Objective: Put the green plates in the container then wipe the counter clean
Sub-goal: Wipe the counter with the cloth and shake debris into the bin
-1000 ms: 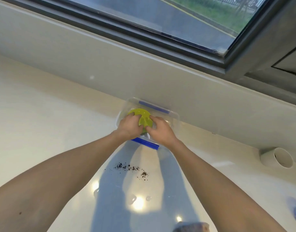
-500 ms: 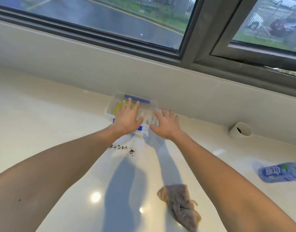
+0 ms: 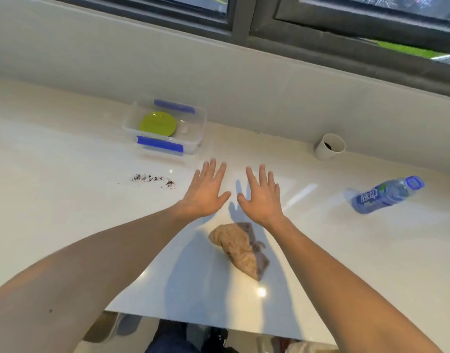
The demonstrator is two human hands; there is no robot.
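My left hand (image 3: 206, 192) and right hand (image 3: 263, 197) hover spread and empty, the plate (image 3: 157, 123) inside the container (image 3: 193, 145) beyond them.

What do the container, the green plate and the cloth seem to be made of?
The container looks like clear, glossy plastic: the counter shows through its walls, and it has blue clips. The green plate inside seems smooth, matte plastic, evenly coloured, though glazed ceramic is possible. The cloth looks like soft woven fabric, brownish and crumpled into folds.
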